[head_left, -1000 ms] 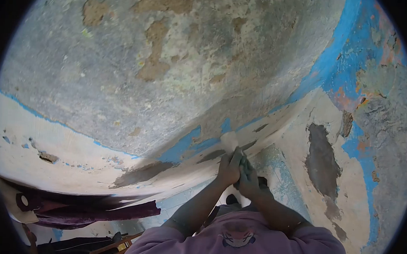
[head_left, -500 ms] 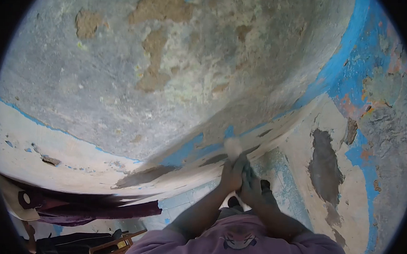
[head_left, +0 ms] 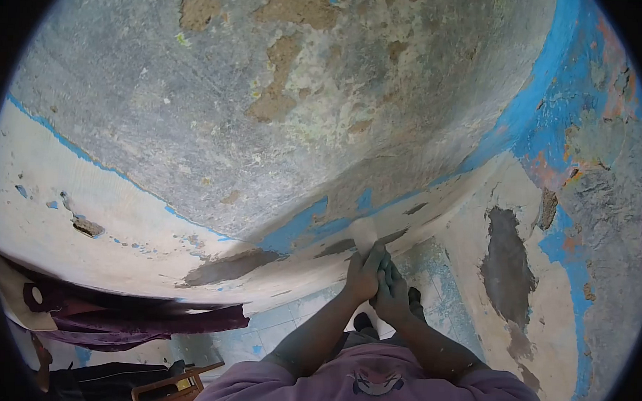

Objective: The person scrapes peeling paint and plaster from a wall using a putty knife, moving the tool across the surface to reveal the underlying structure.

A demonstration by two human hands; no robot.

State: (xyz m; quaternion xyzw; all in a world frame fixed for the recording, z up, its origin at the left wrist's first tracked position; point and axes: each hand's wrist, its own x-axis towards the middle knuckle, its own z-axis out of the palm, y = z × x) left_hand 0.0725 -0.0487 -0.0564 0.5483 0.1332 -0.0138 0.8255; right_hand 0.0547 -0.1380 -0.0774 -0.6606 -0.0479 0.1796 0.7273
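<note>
Both arms reach forward to the lower part of the wall point(head_left: 196, 109). My left hand point(head_left: 363, 280) is closed on a pale, flat-bladed scraper point(head_left: 365, 232), whose blade is blurred and lies against the wall near a blue paint strip. Its handle is hidden by the fingers. Pressed close beside the left, my right hand point(head_left: 391, 295) is closed too, its fingers directed toward the blade; what lies under them is hidden. Grey patches point(head_left: 337, 248) on the cream band of the wall lie next to the blade.
Peeling blue paint point(head_left: 547, 103) runs down the corner at right, beside a wall with a dark grey patch point(head_left: 508, 266). Maroon cloth point(head_left: 144, 322) hangs at lower left. Below it are a brown wooden frame-like object point(head_left: 166, 391) and dark clothing point(head_left: 105, 381). Tiled floor point(head_left: 279, 328) shows below.
The view has shifted a little, so the wall marks at left sit farther right and lower. Both hands remain together at the wall, the blade in nearly the same spot.
</note>
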